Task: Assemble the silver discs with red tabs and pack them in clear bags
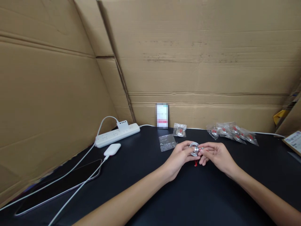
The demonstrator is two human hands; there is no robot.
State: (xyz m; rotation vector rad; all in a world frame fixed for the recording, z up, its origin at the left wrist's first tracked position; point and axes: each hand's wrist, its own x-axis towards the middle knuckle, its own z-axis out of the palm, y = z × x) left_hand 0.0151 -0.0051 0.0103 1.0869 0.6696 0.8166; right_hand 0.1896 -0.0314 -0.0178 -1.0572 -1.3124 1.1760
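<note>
Between my two hands is a small, shiny silver metal disc (194,145) with a raised rim. My left hand (181,153) is closed around it, thumb and fingers at its edge. Just right of the disc, my right hand (215,153) pinches a small piece with red and silver on it, mostly covered by the fingertips. A short red cord (196,163) hangs below the disc. Beyond my left hand lie a flat clear plastic bag (167,142) and a bagged silver disc (180,132) with a red part.
Several bagged discs (231,131) lie at the back right. A phone (162,116) stands against the cardboard wall (199,78). Leftward are a white power strip (117,135), a white charging case (112,149), cables and a large dark phone (63,185). A labelled box (293,140) is far right.
</note>
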